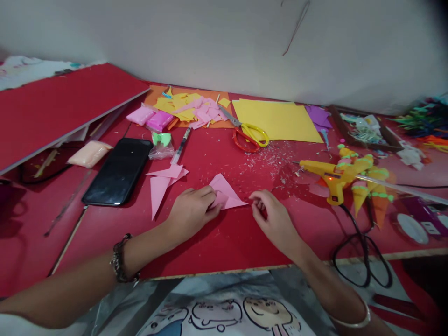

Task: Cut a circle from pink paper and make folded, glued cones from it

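Note:
A folded pink sheet of paper (226, 189) lies on the red table in front of me, its pointed end toward the right. My left hand (194, 210) is closed on its left side, thumb and fingers pressing the fold. Just off the right tip, my right hand (275, 219) has its fingers curled in, and I see nothing held in it. Left of my left hand rests another folded pink paper piece (163, 179) with pointed ends, touching a marker pen (181, 145).
A black phone (119, 172) lies at left. Scissors (250, 135) overlap yellow sheets (280, 119) near paper scraps (203, 109). At right, a yellow glue gun (331, 175) with a lit light and trailing cord sits by small paper cones (380, 200). A brown tray (338, 123) stands behind.

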Demonstrator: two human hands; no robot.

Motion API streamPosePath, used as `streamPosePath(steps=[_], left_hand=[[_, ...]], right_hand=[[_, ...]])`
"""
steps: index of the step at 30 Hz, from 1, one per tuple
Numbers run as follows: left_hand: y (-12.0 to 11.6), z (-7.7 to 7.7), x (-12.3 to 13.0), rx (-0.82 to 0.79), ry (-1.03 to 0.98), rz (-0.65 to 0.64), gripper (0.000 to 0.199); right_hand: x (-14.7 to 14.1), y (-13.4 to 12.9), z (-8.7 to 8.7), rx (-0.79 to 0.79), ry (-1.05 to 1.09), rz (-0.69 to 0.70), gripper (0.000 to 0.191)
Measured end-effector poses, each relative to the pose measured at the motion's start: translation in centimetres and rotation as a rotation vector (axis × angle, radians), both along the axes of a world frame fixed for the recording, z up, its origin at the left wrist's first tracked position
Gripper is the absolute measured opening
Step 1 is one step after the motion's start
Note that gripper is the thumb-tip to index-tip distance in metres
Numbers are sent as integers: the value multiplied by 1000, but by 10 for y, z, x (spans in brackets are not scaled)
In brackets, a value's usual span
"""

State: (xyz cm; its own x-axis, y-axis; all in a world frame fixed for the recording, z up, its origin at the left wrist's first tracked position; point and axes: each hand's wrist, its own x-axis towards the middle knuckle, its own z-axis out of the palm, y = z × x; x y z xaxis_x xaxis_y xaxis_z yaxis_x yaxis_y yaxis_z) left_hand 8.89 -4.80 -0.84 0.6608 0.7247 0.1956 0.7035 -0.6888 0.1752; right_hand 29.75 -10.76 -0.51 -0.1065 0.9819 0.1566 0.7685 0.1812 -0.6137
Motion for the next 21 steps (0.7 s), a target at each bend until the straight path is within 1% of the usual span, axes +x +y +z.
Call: streamPosePath(steps=[2,3,6,9,13,17,21], left_hand=[[1,-1,-1,-9,5,-13,25],[1,-2,-1,-15,6,-20,25],[2,-4,-2,-20,-2,-29,23],[1,-5,-2,-13,-6,-29,23],[1,-3,-1,-18,-21,-16,23],[2,-1,-1,-43,-12,12,24],[3,1,-3,-94,19,14,26]], right_hand=[[-1,-3,0,92,24,-44,22],[-2,-5,1,110,18,-40,22],[-7,-6,3,40,-41,10,15],[-13,-1,3,-29,-124,2,11],[-19,9,2,-47,-246,-1,12],[-20,14,1,-76,-301,23,15],[-21,14,1,-80,-345,28,16]])
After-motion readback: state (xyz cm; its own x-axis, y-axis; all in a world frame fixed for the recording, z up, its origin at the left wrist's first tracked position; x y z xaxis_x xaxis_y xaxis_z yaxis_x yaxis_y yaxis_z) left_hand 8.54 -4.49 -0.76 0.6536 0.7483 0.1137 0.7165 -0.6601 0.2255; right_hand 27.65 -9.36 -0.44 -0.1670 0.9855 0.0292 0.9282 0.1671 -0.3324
